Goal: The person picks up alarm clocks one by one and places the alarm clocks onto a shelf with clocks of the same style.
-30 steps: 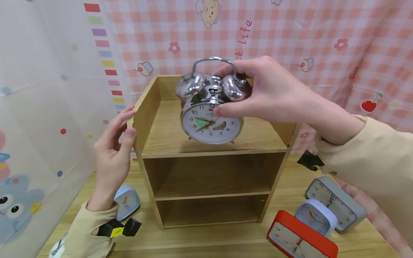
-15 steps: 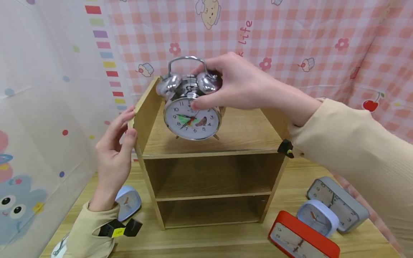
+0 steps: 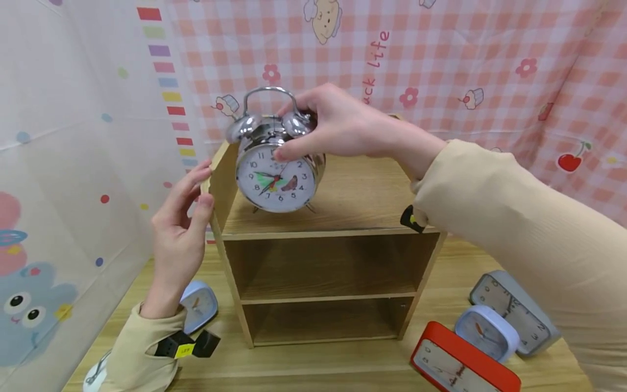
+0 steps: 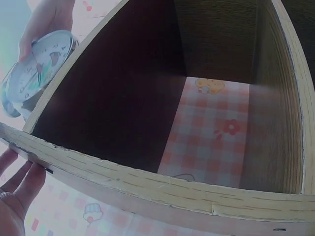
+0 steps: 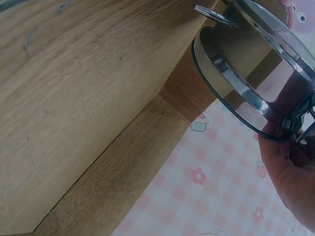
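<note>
Chrome clock point(image 3: 274, 179) pinched by the right hand point(image 3: 338, 122) at the shelf point(image 3: 333, 234)

The clock is held upright between thumb and fingers, just below the right hand, at the left part of the top tier; whether its feet are touching the wood cannot be told. The shelf's left panel is touched by the left hand point(image 3: 178, 228), its fingers loosely bent and nothing enclosed. Two lower compartments are seen beneath the right hand. Down and to the right of it, a red clock point(image 3: 467, 356), a blue clock point(image 3: 487, 333) and a grey clock point(image 3: 519, 316) are grouped; a second blue clock point(image 3: 200, 306) is seen below the left hand.

The 12 is covered by the right thumb; the other fingers are mostly hidden behind the bells. The red clock is cut off, the grey clock partly covered. A white item point(image 3: 95, 375) by the left sleeve point(image 3: 142, 354) is hardly made out.

Only from the left wrist is checked cloth point(image 4: 216, 132) shown through a compartment's open back; the casing's side is best shown from the right wrist.
</note>
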A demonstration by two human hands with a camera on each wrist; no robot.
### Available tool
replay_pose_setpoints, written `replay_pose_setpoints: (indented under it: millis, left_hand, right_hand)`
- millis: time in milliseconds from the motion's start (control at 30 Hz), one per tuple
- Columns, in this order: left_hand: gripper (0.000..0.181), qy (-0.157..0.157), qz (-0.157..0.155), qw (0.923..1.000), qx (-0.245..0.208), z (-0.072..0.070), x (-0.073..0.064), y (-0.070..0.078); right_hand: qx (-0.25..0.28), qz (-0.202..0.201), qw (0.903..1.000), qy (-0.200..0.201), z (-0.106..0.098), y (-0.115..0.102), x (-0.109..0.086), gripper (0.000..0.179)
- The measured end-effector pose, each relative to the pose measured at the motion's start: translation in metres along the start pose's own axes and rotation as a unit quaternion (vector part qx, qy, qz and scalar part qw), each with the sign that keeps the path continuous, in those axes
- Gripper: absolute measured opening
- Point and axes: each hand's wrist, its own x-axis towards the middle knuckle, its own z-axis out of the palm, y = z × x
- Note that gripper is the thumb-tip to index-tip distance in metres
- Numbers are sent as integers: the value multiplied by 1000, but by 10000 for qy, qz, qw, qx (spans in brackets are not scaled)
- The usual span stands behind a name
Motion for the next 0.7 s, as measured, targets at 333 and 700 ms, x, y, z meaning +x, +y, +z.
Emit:
replay_pose_setpoints:
  millis: [333, 700]
  left_hand:
    - [38, -15, -68, 10000, 36, 0, 0, 2]
    - [36, 24, -75, 10000, 36, 0, -1, 3]
  right_hand:
    - [359, 202, 9990, -168, 5, 4, 15, 50]
    - [585, 180, 9976, -309, 9, 12, 26, 51]
